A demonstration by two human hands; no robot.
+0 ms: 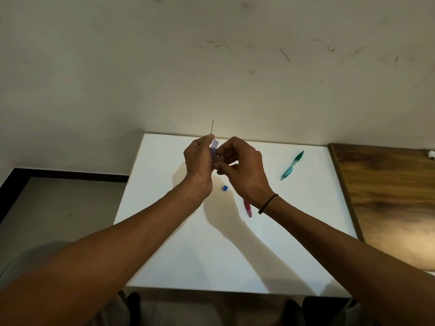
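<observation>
Stained wall (211,67) at back. White table (235,255) in the middle, wooden table (388,196) touching its right edge. Both hands are raised above the white table's far half, close together. Left hand (199,158) curled round a see-through blue pen barrel (214,147), held roughly upright. Right hand (244,168) has curled fingers pinching the barrel's lower part; black wristband (268,203) on that wrist. Green pen (292,165) lies on the white table, well right of the hands. Red pen (247,208) partly hidden under the right wrist. Small blue piece (225,188) on the table below the hands. Thin dark rod (212,126) sticks up from the left fingertips.
</observation>
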